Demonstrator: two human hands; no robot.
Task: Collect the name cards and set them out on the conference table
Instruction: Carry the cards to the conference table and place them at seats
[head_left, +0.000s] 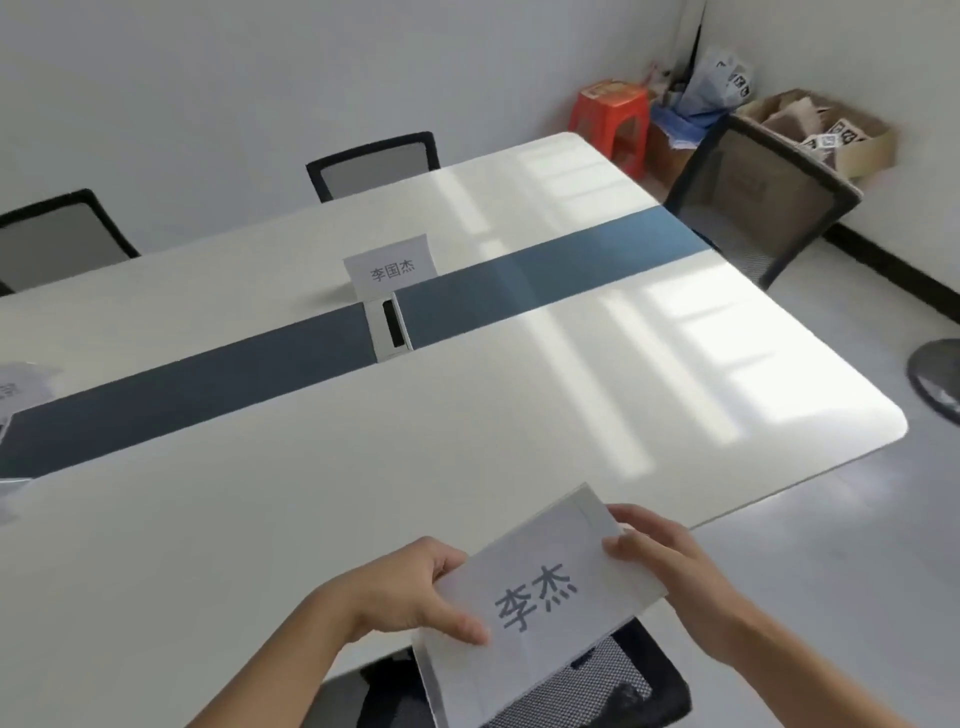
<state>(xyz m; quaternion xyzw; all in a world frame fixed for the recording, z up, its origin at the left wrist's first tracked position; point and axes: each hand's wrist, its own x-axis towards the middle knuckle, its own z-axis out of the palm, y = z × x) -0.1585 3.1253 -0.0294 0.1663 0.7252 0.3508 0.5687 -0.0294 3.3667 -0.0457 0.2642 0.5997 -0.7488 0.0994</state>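
Between both hands (415, 592): name card (535, 597).

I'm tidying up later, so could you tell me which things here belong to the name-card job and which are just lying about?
Job: held name card, left hand, right hand, standing card, conference table.
Lying about: red stool, cardboard box, plastic bags.

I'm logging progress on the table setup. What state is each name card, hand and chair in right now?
Held name card: unfolded, gripped by both hands above the table's near edge.
Standing name card: upright on the table, beside the cable port.
Left hand: closed on the held card's left edge.
Right hand: closed on its right edge.
Far chair: pushed in.
Right-end chair: turned at an angle.
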